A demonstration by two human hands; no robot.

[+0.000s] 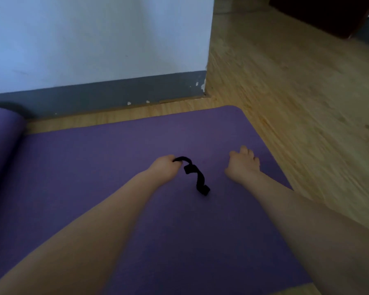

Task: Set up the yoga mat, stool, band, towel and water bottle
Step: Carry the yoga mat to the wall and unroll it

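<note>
A wooden floor fills the right side and runs in a thin strip along the foot of a pale wall with a grey skirting band, chipped near the corner. On the floor lies the purple yoga mat, flat across most of the lower view, with one rounded corner toward the wall's corner and its left end curled up in a roll at the left edge. Two bare forearms reach forward over the mat. The right hand rests palm down on the mat near its right edge, the fingers spread loosely and gripping nothing. The left hand is closed in a fist around one end of a black band, which curves out from the fist and trails in a twisted line toward the person, its loose end lying on the mat between the two arms. The view is soft with blur, so the band's texture cannot be made out.
</note>
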